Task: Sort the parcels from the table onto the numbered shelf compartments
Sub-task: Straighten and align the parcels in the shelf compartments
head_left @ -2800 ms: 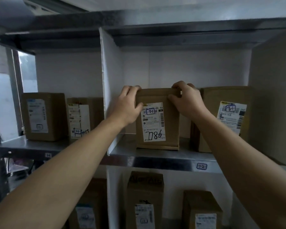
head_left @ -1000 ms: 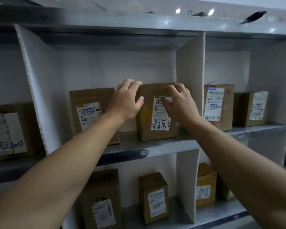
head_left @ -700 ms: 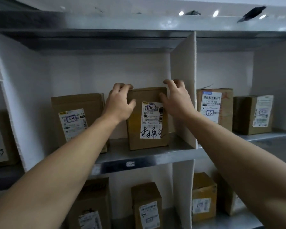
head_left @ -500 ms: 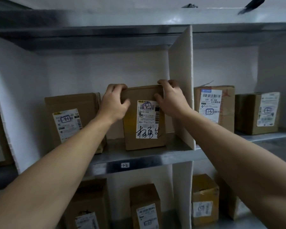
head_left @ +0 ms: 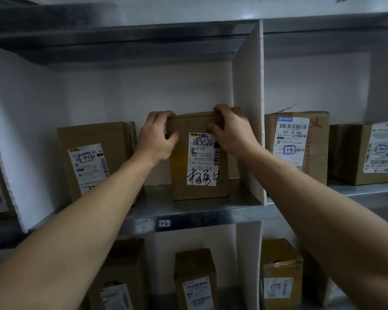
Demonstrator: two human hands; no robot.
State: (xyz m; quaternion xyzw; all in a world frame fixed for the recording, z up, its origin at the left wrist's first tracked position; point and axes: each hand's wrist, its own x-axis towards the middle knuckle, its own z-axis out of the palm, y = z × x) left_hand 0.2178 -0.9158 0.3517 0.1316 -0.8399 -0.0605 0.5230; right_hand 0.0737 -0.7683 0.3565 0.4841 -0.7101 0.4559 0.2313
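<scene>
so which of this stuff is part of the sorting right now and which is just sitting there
In the job: handwritten-label parcel, left hand, right hand, shelf tag.
Lying about: parcel to its left, white divider, parcels beyond it, lower-shelf parcels.

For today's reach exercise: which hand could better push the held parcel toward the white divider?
Probably the left hand: it grips the parcel on the left, while the right hand crowds the divider.
</scene>
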